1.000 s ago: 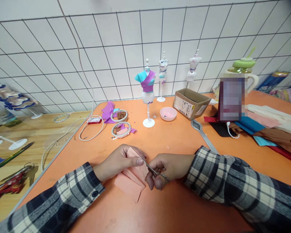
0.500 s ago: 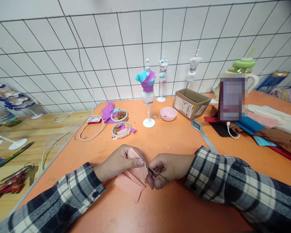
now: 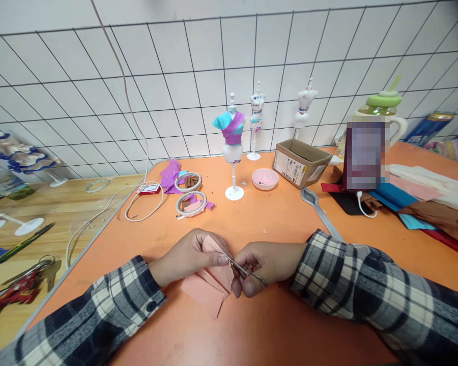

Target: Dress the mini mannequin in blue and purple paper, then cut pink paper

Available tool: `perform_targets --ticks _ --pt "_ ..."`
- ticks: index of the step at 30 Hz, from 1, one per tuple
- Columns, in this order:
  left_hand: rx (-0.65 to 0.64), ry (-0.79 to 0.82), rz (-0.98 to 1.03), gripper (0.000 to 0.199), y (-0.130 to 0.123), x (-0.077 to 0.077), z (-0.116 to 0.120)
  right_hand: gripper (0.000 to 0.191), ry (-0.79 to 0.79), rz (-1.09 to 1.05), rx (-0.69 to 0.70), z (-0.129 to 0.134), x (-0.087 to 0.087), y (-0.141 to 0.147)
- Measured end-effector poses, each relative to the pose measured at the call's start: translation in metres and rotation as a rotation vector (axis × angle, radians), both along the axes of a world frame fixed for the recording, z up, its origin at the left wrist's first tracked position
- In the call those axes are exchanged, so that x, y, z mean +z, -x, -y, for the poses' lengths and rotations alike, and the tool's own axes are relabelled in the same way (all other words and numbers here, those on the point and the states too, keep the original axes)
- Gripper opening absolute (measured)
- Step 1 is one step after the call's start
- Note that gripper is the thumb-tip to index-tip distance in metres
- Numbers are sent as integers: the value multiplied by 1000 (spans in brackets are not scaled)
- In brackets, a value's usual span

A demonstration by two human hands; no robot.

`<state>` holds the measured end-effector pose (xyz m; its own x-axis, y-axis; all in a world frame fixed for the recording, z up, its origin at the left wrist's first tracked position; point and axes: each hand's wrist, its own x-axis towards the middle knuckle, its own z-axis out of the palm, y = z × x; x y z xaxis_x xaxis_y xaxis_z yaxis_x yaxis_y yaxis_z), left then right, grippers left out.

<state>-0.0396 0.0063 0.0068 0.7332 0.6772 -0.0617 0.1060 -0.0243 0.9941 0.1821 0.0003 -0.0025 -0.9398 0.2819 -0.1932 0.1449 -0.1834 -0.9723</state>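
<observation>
Folded pink crepe paper is pinched between the thumb and fingers of my left hand, its loose layers fanning down toward the orange table. My right hand grips small metal scissors by the handles. Their blades lie along the paper's right edge, close to my left thumb; the tips are partly hidden by the paper. Beyond my hands a small white dress form stands upright, wrapped in purple and turquoise paper.
Two tape rolls lie left of the form with paper scraps. A pink bowl, a cardboard box and a grey strap are to the right. A phone stands beside stacked coloured paper. Keys lie far left.
Both hands, the paper and the scissors stay almost in place. My left hand and the upper paper have shifted very slightly to the right.
</observation>
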Motion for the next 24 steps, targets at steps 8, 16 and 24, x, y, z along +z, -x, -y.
perform_targets --ticks 8,16,24 --pt "5 -19 -8 21 -1 0 -1 58 -1 -11 -5 0 -4 0" --pt "195 80 5 43 2 4 6 61 -51 -3 -64 -1 -5 -1" --pt "188 -6 -10 20 3 2 2 64 -24 -5 -45 0 2 -1"
